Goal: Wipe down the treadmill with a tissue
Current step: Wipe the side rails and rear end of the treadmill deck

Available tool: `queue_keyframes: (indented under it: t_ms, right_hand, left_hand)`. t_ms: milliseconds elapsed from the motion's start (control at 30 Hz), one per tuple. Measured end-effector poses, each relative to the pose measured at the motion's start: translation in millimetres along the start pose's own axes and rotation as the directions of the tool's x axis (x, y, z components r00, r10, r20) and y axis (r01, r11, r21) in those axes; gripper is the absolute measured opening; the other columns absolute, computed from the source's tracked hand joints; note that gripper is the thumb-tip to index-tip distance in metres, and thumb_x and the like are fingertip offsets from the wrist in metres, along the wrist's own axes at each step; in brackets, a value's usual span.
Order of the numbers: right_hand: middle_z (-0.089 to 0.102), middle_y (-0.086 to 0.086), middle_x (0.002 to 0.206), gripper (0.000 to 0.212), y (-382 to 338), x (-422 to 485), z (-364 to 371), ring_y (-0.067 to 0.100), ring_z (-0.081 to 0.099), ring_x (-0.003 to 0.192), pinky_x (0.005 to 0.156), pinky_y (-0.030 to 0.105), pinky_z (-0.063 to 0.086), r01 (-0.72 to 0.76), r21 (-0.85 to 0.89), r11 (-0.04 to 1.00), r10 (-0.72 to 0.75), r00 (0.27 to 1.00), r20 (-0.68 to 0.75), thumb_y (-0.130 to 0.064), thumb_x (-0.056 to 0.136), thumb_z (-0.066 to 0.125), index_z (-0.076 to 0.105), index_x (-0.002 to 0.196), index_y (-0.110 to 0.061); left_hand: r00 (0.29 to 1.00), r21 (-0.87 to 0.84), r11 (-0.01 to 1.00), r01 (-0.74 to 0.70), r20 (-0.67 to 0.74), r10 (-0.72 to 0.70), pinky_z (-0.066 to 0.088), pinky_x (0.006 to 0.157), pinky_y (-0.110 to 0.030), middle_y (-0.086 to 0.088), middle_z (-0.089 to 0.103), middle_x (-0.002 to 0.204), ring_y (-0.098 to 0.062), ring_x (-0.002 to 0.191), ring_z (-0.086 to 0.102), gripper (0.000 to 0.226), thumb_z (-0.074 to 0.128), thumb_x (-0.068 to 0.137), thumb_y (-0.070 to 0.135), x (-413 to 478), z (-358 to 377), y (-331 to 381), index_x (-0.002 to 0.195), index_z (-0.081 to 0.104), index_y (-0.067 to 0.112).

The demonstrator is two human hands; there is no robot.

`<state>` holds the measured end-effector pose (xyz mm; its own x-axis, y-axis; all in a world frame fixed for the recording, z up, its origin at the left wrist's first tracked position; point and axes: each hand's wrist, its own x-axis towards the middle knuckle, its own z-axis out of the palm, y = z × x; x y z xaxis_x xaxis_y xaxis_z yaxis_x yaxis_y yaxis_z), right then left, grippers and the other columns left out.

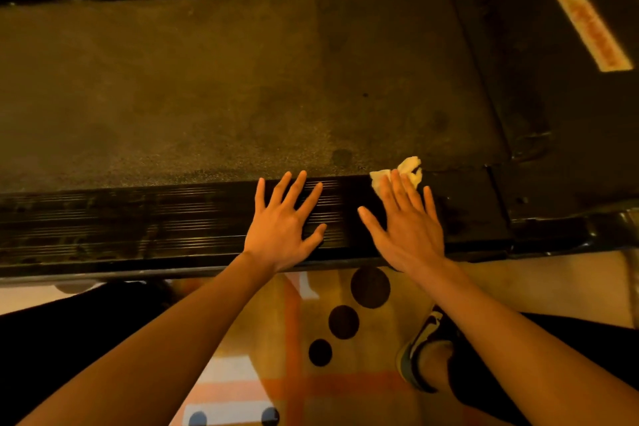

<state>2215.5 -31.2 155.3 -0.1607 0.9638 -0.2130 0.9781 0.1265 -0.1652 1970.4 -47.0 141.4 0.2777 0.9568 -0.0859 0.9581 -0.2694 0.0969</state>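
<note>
The right hand [404, 228] lies flat, fingers straight, pressing the crumpled tissue [406, 168] under its fingertips at the rail's inner edge; the left hand [283, 221] rests spread and empty on the ribbed side rail [138, 225]; best to press evenly and sweep along the ribs, not across them; the treadmill [207, 97] looks dark and worn, speckled with pale dust.

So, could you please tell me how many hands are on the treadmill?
2. The left hand lies spread flat on the ribbed side rail; the right hand, just beside it, presses the tissue onto the rail near the belt.
</note>
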Motion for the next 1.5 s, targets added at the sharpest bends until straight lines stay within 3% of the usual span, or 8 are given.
queue_keyframes:
  t_ms: [133,367,500,633,867,1133,1367,1500]
  right_hand:
    - [-0.008,0.003,0.174,0.105,-17,6,-3,0.019,-0.016,0.159,0.128,0.046,-0.010,-0.195,0.096,0.976,0.197,0.980,-0.005,-0.081,0.083,-0.017,-0.001,0.166,-0.019]
    - [-0.011,-0.008,0.173,0.100,-48,0,4,0.009,-0.021,0.157,0.127,0.045,-0.014,0.141,0.087,0.986,-0.146,0.988,0.054,-0.080,0.082,-0.024,-0.001,0.166,-0.031]
    - [-0.010,-0.008,0.173,0.090,29,-1,-8,0.010,-0.020,0.156,0.126,0.049,-0.017,-0.108,0.043,0.993,0.108,0.994,0.005,-0.075,0.089,-0.017,-0.002,0.165,-0.031]
    - [-0.010,0.000,0.174,0.092,0,6,-9,0.019,-0.017,0.158,0.126,0.052,-0.015,-0.284,0.159,0.946,0.280,0.959,0.047,-0.076,0.091,-0.012,0.000,0.166,-0.025]
    - [-0.016,-0.009,0.172,0.085,-51,1,6,0.011,-0.025,0.155,0.125,0.047,-0.019,0.146,0.012,0.989,-0.146,0.986,0.079,-0.074,0.089,-0.018,-0.008,0.164,-0.034]
    - [-0.012,0.000,0.173,0.089,31,15,-21,0.018,-0.020,0.157,0.126,0.051,-0.016,-0.261,0.110,0.959,0.248,0.962,0.114,-0.075,0.091,-0.012,-0.005,0.165,-0.026]
    - [-0.019,-0.004,0.172,0.092,-51,-9,7,0.014,-0.028,0.155,0.127,0.046,-0.016,0.124,0.059,0.990,-0.130,0.986,0.102,-0.076,0.088,-0.018,-0.007,0.165,-0.027]
    - [-0.020,-0.010,0.170,0.080,19,-1,-11,0.010,-0.025,0.155,0.126,0.046,-0.017,0.034,-0.003,0.999,-0.034,0.996,0.080,-0.075,0.092,-0.010,-0.014,0.161,-0.033]
  left_hand:
    - [1.000,-0.012,1.000,-0.005,0.003,0.005,0.001,0.124,-0.067,-0.009,0.014,0.172,-0.031,0.160,0.006,0.077,0.018,0.099,0.070,1,-1,3,0.165,0.018,0.029]
    - [0.999,-0.025,0.999,-0.029,-0.015,0.029,-0.001,0.123,-0.068,-0.009,0.013,0.172,-0.031,0.160,0.005,0.081,0.009,0.099,0.073,0,2,0,0.165,0.020,0.028]
    - [1.000,-0.013,1.000,-0.024,-0.010,0.024,-0.001,0.123,-0.069,-0.009,0.011,0.173,-0.031,0.160,0.003,0.078,0.019,0.099,0.069,0,3,1,0.165,0.018,0.028]
    - [1.000,-0.010,1.000,-0.017,-0.012,0.017,0.000,0.122,-0.070,-0.010,0.012,0.173,-0.031,0.160,0.004,0.076,0.019,0.100,0.067,0,3,2,0.165,0.019,0.028]
    - [0.999,-0.035,0.999,-0.023,-0.024,0.022,0.000,0.122,-0.070,-0.010,0.011,0.173,-0.028,0.160,0.003,0.076,0.014,0.101,0.068,0,3,3,0.165,0.020,0.028]
    - [1.000,-0.019,1.000,-0.009,-0.007,0.009,0.000,0.122,-0.070,-0.009,0.011,0.173,-0.028,0.160,0.001,0.076,0.017,0.100,0.067,0,3,3,0.165,0.017,0.028]
    - [1.000,-0.025,1.000,-0.014,-0.015,0.014,-0.004,0.123,-0.067,-0.008,0.009,0.173,-0.026,0.160,-0.001,0.082,0.001,0.099,0.073,0,2,3,0.165,0.018,0.029]
    - [1.000,-0.031,0.999,-0.013,-0.017,0.012,-0.003,0.123,-0.068,-0.008,0.010,0.173,-0.027,0.160,0.000,0.076,0.014,0.100,0.069,0,3,3,0.165,0.018,0.029]
